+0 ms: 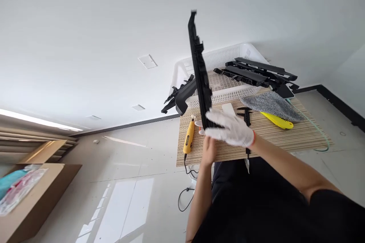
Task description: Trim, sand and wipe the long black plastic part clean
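A long black molded plastic part [202, 79] stands almost upright above the table, with clips and ribs along its edge. My right hand [229, 129], in a white glove with an orange cuff, is closed on its lower end from the right. Behind that same end is my left hand [199, 123]; only some white-gloved fingertips show on the left of the part, and the rest is hidden. Just left of the hands lies a yellow corded rotary tool [188, 136]. A black caliper [246, 117] lies to the right, partly under my right wrist.
A white plastic basket [222, 95] stands behind, with several black plastic parts [251, 72] at its right and more [182, 95] at its left. On the wooden table [268, 140] are a grey cloth [273, 104], a yellow-handled tool [276, 120] and a white block [228, 108]. A cardboard box [48, 197] sits left.
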`<state>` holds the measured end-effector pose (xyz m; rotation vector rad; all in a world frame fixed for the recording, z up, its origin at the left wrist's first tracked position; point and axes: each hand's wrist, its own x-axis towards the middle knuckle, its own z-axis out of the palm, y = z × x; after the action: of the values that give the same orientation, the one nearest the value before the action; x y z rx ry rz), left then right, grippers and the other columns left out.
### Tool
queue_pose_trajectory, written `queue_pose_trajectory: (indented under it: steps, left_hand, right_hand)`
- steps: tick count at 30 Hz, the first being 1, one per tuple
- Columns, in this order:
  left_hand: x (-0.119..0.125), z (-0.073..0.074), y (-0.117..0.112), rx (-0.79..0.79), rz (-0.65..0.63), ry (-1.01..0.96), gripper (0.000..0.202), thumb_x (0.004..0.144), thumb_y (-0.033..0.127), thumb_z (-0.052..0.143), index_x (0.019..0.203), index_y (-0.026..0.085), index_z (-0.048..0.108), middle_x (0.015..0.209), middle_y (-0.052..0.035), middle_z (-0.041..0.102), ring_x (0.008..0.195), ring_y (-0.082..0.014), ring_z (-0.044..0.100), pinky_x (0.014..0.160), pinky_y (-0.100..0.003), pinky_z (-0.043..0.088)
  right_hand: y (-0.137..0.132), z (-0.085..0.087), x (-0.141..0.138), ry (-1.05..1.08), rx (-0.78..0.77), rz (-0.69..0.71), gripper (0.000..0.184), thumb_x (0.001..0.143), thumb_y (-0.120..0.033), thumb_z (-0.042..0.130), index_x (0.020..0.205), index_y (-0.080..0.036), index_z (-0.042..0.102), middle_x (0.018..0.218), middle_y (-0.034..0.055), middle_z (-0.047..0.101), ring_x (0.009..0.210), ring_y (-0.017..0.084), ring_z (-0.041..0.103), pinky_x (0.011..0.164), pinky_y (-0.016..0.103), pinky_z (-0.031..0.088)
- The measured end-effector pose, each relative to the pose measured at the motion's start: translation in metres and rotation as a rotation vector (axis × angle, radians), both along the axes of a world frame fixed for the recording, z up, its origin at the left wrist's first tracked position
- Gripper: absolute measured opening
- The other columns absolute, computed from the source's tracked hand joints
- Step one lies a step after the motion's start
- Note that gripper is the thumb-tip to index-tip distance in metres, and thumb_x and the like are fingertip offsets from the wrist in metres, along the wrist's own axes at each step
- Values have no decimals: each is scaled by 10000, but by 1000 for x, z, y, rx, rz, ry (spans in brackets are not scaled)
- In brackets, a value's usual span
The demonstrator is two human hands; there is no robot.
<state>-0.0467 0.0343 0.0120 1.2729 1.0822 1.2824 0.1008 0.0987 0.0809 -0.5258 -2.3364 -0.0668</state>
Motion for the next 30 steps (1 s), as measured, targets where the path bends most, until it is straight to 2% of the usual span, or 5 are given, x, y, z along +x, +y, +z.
queue_pose_trajectory:
  steps: [3,7,13,20,30]
  left_hand:
    - [8,18,-8,11,-145,-359,839,834,888,410,1320,240,632,1210,-139,700,1168,-330,652,1025,-504,510]
    - [29,36,-6,-162,-221,-534,638,805,554,782,1332,243,601,873,-17,647,621,-125,604,773,-391,607]
    - [52,18,5,-164,-14,-425,466,883,472,729,1262,244,580,808,50,553,505,-38,456,583,-245,570]
    - [44,0,-2,-237,-9,-297,452,863,461,736,1213,215,589,833,22,628,569,-79,575,562,-251,588]
    - [33,-4,-3,-303,-6,-378,524,824,408,776,1265,273,528,1286,-77,670,807,-142,687,697,-305,620]
  right_hand:
    - [-59,-52,26,124,122,58,310,935,-223,681,1239,-282,696,1308,56,709,1420,219,524,1078,361,563]
    - [-100,-86,43,26,-72,-20,353,945,-193,640,1272,-307,710,1320,31,716,1298,205,633,1045,332,583]
    - [-95,-62,70,-129,-229,-212,439,960,-85,512,1304,-289,693,1245,53,740,1166,192,684,991,350,580]
    - [-41,-27,79,-64,-785,-1234,820,915,-512,646,1560,-112,338,1387,237,591,1194,378,629,953,528,546]
    - [-8,-12,47,-474,-957,-1283,502,868,-303,630,1272,-20,535,1219,292,623,1119,419,668,843,562,577]
